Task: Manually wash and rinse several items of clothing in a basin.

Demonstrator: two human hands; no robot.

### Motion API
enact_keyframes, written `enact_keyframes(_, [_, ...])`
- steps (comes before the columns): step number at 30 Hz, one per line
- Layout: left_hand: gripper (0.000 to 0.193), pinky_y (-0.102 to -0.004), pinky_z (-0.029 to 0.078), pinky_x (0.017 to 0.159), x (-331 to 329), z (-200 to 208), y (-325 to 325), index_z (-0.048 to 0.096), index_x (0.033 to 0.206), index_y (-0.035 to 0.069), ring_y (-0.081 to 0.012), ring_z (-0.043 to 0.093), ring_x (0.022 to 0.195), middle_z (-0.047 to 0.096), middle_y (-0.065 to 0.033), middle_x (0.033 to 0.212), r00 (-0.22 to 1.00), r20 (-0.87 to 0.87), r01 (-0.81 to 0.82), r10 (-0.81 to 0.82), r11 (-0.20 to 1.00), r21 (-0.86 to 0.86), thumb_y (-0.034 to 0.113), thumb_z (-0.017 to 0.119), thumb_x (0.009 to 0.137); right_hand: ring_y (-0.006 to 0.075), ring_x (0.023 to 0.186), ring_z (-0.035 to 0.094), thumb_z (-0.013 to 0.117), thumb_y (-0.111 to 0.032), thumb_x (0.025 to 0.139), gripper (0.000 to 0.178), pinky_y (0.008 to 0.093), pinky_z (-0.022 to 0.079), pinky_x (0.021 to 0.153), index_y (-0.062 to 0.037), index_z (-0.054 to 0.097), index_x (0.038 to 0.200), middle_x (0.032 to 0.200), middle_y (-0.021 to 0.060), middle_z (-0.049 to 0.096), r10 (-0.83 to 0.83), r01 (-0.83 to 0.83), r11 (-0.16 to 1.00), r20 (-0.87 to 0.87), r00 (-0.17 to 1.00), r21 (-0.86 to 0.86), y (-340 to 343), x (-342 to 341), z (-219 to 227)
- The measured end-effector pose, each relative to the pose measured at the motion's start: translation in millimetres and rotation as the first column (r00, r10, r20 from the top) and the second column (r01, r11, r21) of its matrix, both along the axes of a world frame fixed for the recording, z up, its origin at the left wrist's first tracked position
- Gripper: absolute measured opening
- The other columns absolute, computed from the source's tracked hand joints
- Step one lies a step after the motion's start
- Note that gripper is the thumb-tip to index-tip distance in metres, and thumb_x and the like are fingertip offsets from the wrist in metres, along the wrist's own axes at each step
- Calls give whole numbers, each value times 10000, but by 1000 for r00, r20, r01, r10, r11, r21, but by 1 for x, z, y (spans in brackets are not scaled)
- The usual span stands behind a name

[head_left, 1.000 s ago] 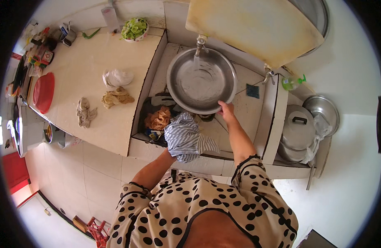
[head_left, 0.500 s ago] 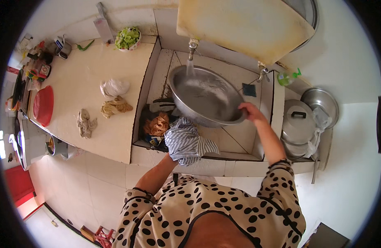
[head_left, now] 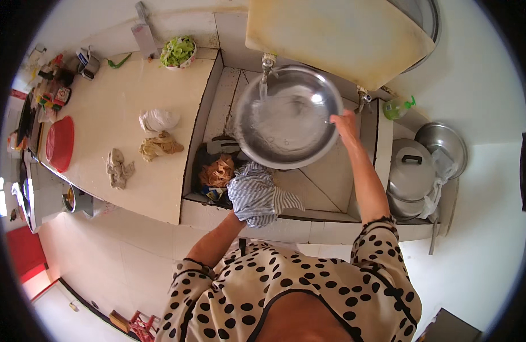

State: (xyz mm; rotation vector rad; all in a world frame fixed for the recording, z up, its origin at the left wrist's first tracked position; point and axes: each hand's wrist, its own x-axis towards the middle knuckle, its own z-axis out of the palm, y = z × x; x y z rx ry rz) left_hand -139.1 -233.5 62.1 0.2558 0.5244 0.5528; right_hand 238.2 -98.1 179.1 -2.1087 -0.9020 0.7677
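My right hand grips the right rim of a round metal basin in the sink. Water runs into the basin from the left tap, and its inside faces up toward me. My left hand holds up a blue-and-white striped cloth at the sink's front edge. The cloth covers its fingers; only the wrist side shows. Beside the cloth, a dark bin or bag in the sink's left corner holds crumpled orange-brown material.
The left counter bears white cloth, tan cloth, a grey rag, a red basin and a bowl of greens. A cutting board leans above the taps. Pots and a green soap bottle stand right.
My right hand has raised the basin's right side and swung it up and away, so the basin's tilt has changed and it covers the dark scouring pad. The left hand and striped cloth have barely moved.
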Motion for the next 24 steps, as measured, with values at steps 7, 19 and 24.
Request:
enact_keyframes(7, [457, -338, 224, 1129, 10, 82, 34, 337, 1426, 166, -204, 342, 1318, 365, -52, 1445, 260, -915, 957, 307, 46, 287, 313, 376, 995, 337, 707, 646, 557, 12, 708, 438, 408, 513, 585, -72, 601, 1136, 1145, 147, 619, 181, -437, 895, 818, 546, 94, -60, -52, 68])
enact_keyframes(19, [521, -316, 193, 1134, 10, 48, 24, 343, 1423, 150, -204, 319, 1333, 350, -53, 1456, 553, -830, 722, 79, 452, 524, 349, 464, 957, 262, 944, 627, 527, 33, 715, 471, 342, 479, 798, 10, 567, 1183, 1142, 163, 617, -272, 9, 852, 428, 862, 523, -108, -53, -6])
enact_keyframes(24, [481, -319, 232, 1120, 12, 25, 19, 385, 1396, 122, -211, 374, 1290, 424, -58, 1398, 679, -731, 576, 72, 564, 591, 309, 460, 959, 159, 776, 526, 567, 29, 738, 466, 279, 418, 721, 82, 518, 1198, 936, 67, 617, -481, 460, 812, -33, 876, 361, -93, -51, -104])
